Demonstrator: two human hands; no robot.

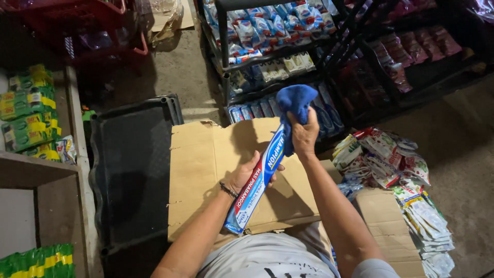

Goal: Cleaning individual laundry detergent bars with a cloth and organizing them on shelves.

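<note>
My left hand (250,172) grips the middle of a long blue, white and red packet (256,181) that slants from lower left to upper right. At the packet's upper end, my right hand (304,135) presses a bunched blue cloth (294,105) against it. Both hands hover over a flattened brown cardboard sheet (206,170) that lies across my lap.
A black plastic crate (131,170) stands left of the cardboard. Beyond it, a dark metal rack (278,46) holds several sachet packs. Loose sachet packs (391,164) are piled on the floor at right. Green packets (28,110) fill a wooden shelf at left.
</note>
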